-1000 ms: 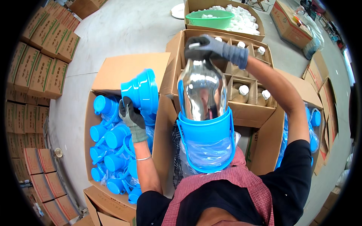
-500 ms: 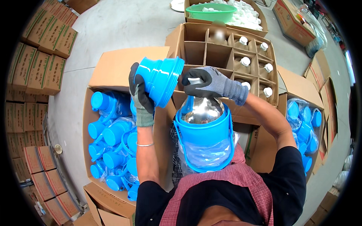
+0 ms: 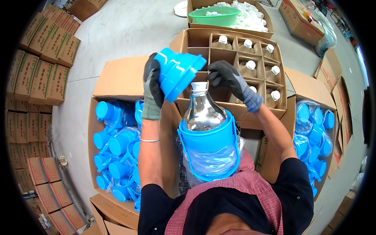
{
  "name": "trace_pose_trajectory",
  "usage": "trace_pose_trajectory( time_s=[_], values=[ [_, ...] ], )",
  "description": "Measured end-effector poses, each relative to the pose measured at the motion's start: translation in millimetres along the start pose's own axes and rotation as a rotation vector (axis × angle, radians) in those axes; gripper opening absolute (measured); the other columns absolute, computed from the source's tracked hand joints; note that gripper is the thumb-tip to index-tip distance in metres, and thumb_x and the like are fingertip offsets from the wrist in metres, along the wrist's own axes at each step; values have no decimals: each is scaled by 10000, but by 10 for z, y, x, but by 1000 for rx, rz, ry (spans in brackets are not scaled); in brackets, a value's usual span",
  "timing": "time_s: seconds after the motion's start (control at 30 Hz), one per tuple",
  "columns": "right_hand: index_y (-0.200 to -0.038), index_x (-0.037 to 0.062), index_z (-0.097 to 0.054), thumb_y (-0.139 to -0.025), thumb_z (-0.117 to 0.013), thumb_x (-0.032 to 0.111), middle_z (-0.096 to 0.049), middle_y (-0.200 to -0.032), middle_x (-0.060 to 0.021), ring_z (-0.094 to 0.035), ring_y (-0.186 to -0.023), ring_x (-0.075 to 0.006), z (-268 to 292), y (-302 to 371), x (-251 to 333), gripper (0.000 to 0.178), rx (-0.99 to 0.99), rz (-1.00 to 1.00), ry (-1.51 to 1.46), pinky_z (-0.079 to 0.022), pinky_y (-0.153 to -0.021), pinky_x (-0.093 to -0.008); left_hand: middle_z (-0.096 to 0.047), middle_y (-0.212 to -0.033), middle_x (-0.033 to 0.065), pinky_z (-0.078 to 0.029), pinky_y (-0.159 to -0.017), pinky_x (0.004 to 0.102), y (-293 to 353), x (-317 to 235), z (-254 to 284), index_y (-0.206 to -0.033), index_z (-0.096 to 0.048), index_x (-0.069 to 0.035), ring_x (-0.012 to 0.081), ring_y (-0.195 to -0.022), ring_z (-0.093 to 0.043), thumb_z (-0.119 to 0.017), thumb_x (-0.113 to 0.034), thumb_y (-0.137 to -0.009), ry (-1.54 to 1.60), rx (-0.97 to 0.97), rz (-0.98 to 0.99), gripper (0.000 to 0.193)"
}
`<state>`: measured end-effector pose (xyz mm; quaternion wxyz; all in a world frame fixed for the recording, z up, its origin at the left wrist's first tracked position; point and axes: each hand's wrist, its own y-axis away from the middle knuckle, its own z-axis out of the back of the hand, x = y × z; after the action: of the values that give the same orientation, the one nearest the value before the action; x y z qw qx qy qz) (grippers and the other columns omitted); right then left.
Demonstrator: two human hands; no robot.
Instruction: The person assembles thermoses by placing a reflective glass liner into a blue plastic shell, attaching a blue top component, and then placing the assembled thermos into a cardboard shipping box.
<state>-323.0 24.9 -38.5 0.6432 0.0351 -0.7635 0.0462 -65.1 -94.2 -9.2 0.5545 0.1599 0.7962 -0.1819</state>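
Before me stands a blue vacuum flask casing point(image 3: 207, 137), wrapped partly in clear plastic, its handle hanging round the front. A silver glass liner point(image 3: 203, 113) sits in it, neck up, with a white stopper point(image 3: 199, 87) in its mouth. My gloved left hand point(image 3: 152, 84) grips a blue stepped flask collar point(image 3: 178, 72), tilted, to the left of and above the stopper. Just right of the stopper, clear of it, hovers my gloved right hand point(image 3: 229, 78), fingers bent and apart, with nothing visible in them.
A divided carton point(image 3: 235, 102) ahead holds several stoppered liners, with some vacant cells. Cartons of blue casings stand at left point(image 3: 117, 137) and right point(image 3: 315, 135). Beyond is a green basin point(image 3: 213, 17) among white stoppers. Stacked boxes point(image 3: 39, 70) line the far left.
My right hand has let go of the white stopper and moved right and up. The left hand has carried the blue collar rightward, tilting it more. A liner now stands in the far carton cell.
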Motion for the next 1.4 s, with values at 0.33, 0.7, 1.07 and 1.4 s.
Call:
trace_pose_trajectory(
  time_s=[0.33, 0.7, 1.07, 1.4],
  values=[
    [-1350, 57, -470, -927, -575, 84, -529, -1303, -154, -575, -1159, -316, -84, -14, -55, 437, -136, 488, 691, -498, -974, -408, -513, -1397, 133, -440, -1058, 380, 133, 134, -122, -1422, -458, -45, 226, -1241, -531, -562, -412, -980, 117, 73, 213, 584],
    [-1217, 25, -573, -835, -632, 40, -596, -1222, -155, -600, -1113, -321, -462, 133, 159, 387, 80, 412, 409, -493, -972, -391, -604, -1265, 167, -544, -938, 382, 187, 65, 32, -1372, -472, -17, 253, -1094, -634, -464, -572, -971, 289, 5, 173, 685],
    [-1215, 11, -509, -975, -526, 159, -545, -1285, -142, -562, -1162, -226, -116, 107, 36, 282, -211, 225, 150, -463, -995, -347, -537, -1351, 119, -383, -1070, 349, 168, 92, -413, -1386, -503, -35, 218, -1270, -477, -702, -442, -878, -281, 225, 157, 681],
    [-1419, 64, -411, -968, -553, 395, -485, -1367, -122, -459, -1268, -222, -535, 245, 183, 577, 55, 160, 290, -381, -1066, -358, -532, -1376, 115, -398, -1069, 350, 673, 68, -206, -1449, -437, -59, 209, -1254, -500, -581, -574, -923, -252, 301, 309, 750]
  ],
)
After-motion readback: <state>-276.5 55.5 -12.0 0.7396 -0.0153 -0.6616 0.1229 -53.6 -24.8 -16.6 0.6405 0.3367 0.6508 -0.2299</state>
